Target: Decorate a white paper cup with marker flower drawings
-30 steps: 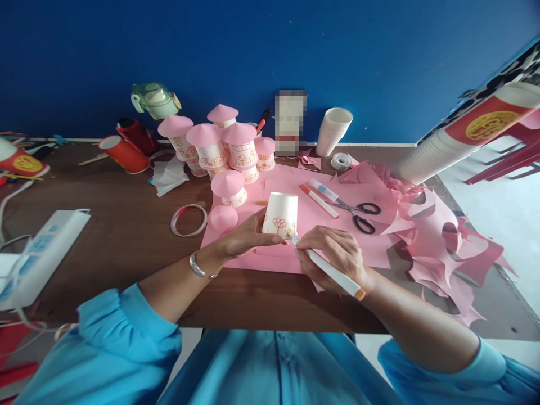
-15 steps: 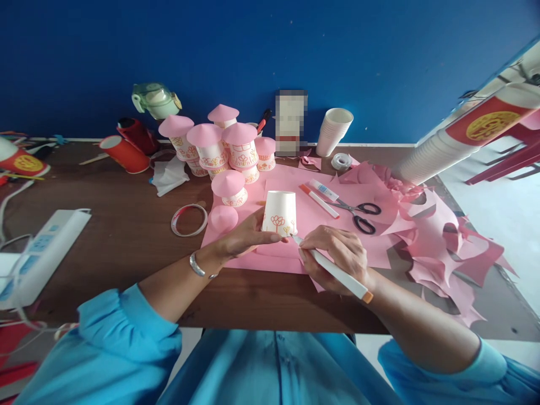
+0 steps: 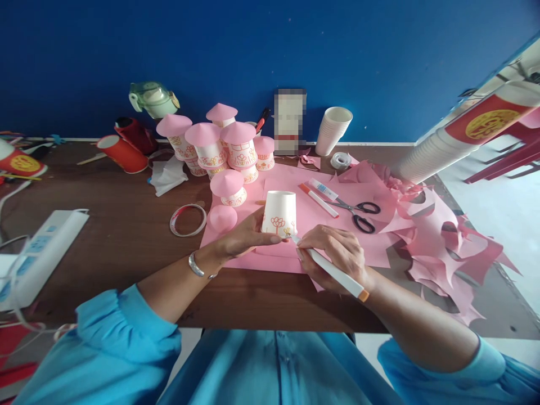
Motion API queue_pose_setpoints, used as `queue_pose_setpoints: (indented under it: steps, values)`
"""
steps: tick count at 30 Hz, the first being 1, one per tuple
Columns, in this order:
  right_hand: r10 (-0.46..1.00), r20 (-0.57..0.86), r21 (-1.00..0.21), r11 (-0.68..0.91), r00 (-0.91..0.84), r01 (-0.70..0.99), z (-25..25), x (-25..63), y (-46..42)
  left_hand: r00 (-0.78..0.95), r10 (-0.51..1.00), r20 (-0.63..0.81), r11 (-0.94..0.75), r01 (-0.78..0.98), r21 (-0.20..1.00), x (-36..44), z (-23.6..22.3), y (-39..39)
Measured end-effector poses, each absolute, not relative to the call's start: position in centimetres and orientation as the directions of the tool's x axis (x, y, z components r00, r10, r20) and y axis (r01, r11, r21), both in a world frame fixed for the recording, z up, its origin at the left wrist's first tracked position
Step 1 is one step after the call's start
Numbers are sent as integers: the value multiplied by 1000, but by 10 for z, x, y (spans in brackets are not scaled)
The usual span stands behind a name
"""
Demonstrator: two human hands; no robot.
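My left hand [image 3: 248,236] is closed round a white paper cup [image 3: 280,208], held upside down with its wide rim low. Orange flowers and a small yellowish one are drawn on the cup near that rim. In my right hand [image 3: 335,253] is a white marker pen [image 3: 335,270] with an orange end, its tip touching or very close to the cup's lower right edge. Beneath both hands lie pink paper sheets [image 3: 270,263]. A second marker [image 3: 318,201], with a red cap, lies behind the cup beside scissors [image 3: 358,214] and a glue tube [image 3: 323,189].
Several decorated cups with pink cone roofs [image 3: 238,135] stand at the back left. A tape roll [image 3: 188,219] lies left of the paper. Pink scraps [image 3: 447,242] spread rightward below a long cup stack [image 3: 455,138]. A shorter cup stack [image 3: 333,132] stands by the wall.
The marker's tip has shifted slightly to the left along the cup's edge with my right hand. The left hand keeps its hold on the cup; the view has moved a little.
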State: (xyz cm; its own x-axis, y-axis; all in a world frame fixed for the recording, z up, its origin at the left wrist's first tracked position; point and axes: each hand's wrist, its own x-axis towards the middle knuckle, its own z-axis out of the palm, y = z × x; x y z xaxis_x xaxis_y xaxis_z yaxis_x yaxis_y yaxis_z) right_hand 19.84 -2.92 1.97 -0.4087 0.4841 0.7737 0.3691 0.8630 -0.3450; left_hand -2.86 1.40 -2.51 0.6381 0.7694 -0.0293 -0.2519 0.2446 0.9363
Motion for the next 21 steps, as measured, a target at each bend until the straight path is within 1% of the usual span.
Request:
queue_pose_setpoints:
  steps: [10,16,21]
  values:
    - [496,761,-362,860,-418,360,19,198,-29,636,770,-47,248,-230,941,-28,-20,13]
    - [546,725,-406,831,-419,380,22,198,-30,636,771,-45,242,-226,944,-29,-23,14]
    - [538,738,-402,836,-408,375,21,198,-31,638,768,-56,242,-209,947,-30,-23,14]
